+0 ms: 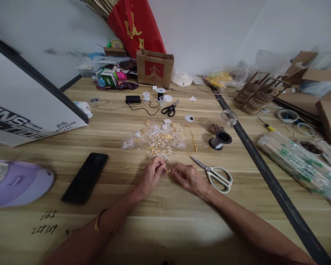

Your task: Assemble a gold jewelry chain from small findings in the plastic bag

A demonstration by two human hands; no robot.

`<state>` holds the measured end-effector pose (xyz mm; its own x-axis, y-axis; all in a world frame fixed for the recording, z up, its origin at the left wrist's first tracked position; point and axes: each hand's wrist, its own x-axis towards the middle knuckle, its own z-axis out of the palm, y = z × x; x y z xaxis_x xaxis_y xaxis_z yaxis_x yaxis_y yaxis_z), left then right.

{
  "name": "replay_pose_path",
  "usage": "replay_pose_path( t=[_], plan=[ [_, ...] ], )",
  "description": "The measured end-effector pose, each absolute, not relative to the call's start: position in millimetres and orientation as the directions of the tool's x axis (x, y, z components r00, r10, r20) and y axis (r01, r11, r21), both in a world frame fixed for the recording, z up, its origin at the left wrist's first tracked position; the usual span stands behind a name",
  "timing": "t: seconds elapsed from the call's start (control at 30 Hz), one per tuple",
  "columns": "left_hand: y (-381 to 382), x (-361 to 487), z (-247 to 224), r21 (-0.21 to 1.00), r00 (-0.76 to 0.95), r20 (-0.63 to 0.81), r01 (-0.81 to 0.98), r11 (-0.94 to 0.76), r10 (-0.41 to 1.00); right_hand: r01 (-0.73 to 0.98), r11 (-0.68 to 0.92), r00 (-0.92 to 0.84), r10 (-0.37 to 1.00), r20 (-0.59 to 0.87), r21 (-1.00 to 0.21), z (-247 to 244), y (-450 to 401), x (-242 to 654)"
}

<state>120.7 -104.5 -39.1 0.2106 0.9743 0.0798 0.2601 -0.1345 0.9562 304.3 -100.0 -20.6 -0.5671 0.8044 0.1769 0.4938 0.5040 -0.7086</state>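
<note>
– bare forearms (251, 219) at the lower edge, with a thin yellow bangle (97, 223) around the left one. and further up, what to see of the hands?

– note the left hand (153, 173): narrow at the fingers, pinching a tiny gold-coloured metal piece (168, 171) at the tips. note the right hand (189, 177): also narrow, with fingertips just beside this same piece. cannot tell if holding it too.

– where exactly to find this piece?

– between both hands, on the near side of a loose heap of small gold and silver metal parts (160, 147). to the left of the left hand, on the light wood-grain table (160, 235), see also a thin gold-coloured chain (131, 168). cannot tell if joined to the piece.

– and around?

– near the right hand, see scissors with cream-white handles (209, 169), lying flat. further back, see a black-ended spool of silver wire (218, 142), and between spool and heap, a gold-coloured link chain (192, 138), stretched out.

– and on the left side?

– see a black rectangular phone (85, 178), lying flat, well apart from the hands.
</note>
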Motion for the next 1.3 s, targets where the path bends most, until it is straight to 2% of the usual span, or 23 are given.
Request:
replay_pose_path(
  t=[0.13,0.33,0.47,0.73,1.03,1.3],
  plan=[
    [-104.4,121.4,-37.8,0.968,0.183,0.088,0.215,-0.128,0.979,0.478,0.506,-0.568,0.801,0.187,-0.718,-19.1,-100.5,303.5],
    [-103.1,120.8,-34.2,0.997,0.193,-0.004,0.072,-0.01,0.981,0.45,0.472,-0.52,0.828,0.208,-0.758,-24.9,-99.2,302.4],
    [-103.6,120.2,-32.1,0.995,0.247,-0.068,0.093,0.046,0.967,0.425,0.484,-0.5,0.83,0.248,-0.765,-28.4,-97.7,303.2],
    [-101.8,121.2,-33.0,0.979,0.257,-0.031,0.202,-0.022,0.966,0.417,0.479,-0.48,0.838,0.26,-0.773,-31.5,-97.2,302.8],
    [-102.0,120.1,-36.2,0.943,0.25,0.085,0.293,-0.16,0.964,0.425,0.483,-0.512,0.826,0.237,-0.766,-28.9,-97.9,302.9],
    [-103.1,119.6,-34.1,0.924,0.271,0.14,0.311,-0.224,0.952,0.434,0.471,-0.521,0.827,0.213,-0.768,-22.7,-100.7,301.8]
  ],
)
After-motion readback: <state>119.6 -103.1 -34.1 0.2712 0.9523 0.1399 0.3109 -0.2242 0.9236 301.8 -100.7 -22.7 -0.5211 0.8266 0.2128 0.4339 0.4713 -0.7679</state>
